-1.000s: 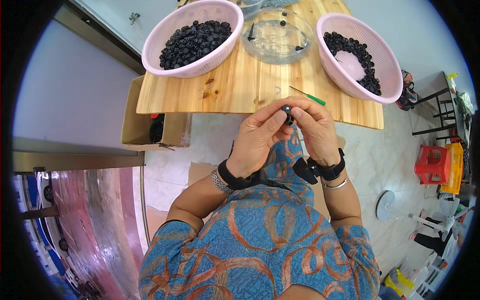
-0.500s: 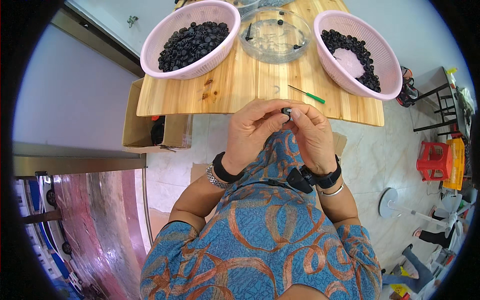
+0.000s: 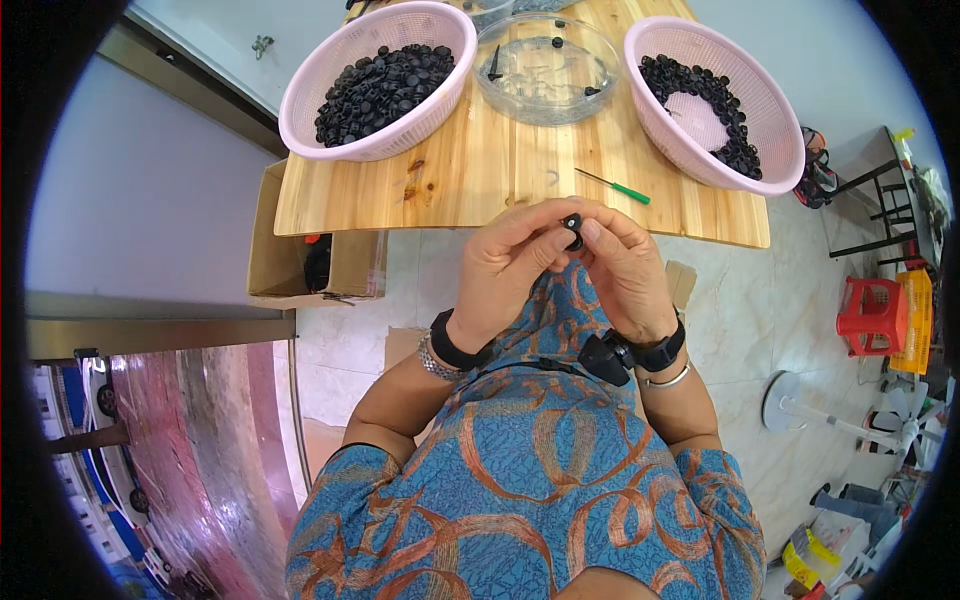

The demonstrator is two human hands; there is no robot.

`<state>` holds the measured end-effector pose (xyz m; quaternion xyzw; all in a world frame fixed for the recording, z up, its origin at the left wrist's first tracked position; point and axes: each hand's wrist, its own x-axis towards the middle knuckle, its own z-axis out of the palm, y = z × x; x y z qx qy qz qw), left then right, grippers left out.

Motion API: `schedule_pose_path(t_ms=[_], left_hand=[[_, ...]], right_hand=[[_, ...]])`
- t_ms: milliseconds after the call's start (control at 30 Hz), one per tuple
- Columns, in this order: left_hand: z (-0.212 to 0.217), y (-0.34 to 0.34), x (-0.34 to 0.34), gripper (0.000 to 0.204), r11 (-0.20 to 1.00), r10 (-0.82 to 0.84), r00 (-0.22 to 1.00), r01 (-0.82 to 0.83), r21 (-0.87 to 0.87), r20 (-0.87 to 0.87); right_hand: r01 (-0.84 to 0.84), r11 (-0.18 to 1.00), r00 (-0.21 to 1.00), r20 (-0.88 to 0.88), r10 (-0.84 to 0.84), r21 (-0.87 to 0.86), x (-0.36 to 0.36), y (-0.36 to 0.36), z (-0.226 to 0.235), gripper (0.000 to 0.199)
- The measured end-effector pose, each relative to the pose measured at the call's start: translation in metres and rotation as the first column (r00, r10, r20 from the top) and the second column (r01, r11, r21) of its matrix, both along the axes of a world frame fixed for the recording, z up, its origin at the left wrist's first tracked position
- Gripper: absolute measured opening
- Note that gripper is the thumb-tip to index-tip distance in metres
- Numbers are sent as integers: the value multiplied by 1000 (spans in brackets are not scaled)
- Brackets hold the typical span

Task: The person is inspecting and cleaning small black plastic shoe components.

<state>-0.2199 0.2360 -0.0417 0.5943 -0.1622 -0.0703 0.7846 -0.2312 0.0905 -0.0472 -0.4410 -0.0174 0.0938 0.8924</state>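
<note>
In the head view, the person's two bare hands meet at the near edge of the wooden tabletop [image 3: 480, 180], around a small black part [image 3: 573, 228]. The left hand [image 3: 512, 252] is nearly closed, thumb and curled fingers pinching the part from its side; the right hand [image 3: 628, 262] is likewise drawn in, its thumb and fingertips against the part from the other side. A small pale spot shows on the part, but the fingers hide much of its shape. Each wrist wears a black strap, the left one [image 3: 460, 342] above a metal watch band [image 3: 437, 362], the right one [image 3: 662, 354] above a bangle [image 3: 668, 377].

On the left side of the tabletop stands a pink basket [image 3: 345, 153] heaped with black pieces [image 3: 385, 95]. A clear round tray [image 3: 545, 118] sits toward the far middle of the tabletop, with a few black bits and a thin pointed black piece in it. On the right side of the tabletop a second pink basket [image 3: 768, 110] holds black rounded pieces [image 3: 738, 125] gathered along one side. A green-handled screwdriver [image 3: 628, 192] lies near the tabletop's front edge, just beyond the right hand.

Below the tabletop's left end is an open cardboard box [image 3: 365, 265]. Well off to the tabletop's right are a red stool [image 3: 868, 320], a yellow crate [image 3: 915, 322] and a white standing fan [image 3: 780, 403].
</note>
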Motion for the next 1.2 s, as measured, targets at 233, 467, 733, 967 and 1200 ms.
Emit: schedule_pose_path(t_ms=[233, 467, 733, 967, 1200], left_hand=[[5, -6, -4, 21, 995, 46, 999, -44, -87, 21], [-4, -10, -4, 18, 993, 84, 986, -71, -90, 145], [-3, -9, -3, 17, 998, 61, 975, -55, -37, 215], [-3, -7, -4, 14, 996, 66, 991, -57, -71, 118], [-2, -12, -4, 13, 991, 85, 991, -73, -115, 107]], right_hand=[[-67, 986, 996, 69, 57, 155, -1, -4, -11, 19], [0, 962, 991, 130, -36, 272, -3, 2, -18, 21], [134, 984, 948, 274, -162, 117, -7, 1, -23, 27], [395, 907, 780, 575, -248, -145, -4, -1, -25, 24], [305, 952, 824, 502, -263, -2, -4, 3, -25, 23]])
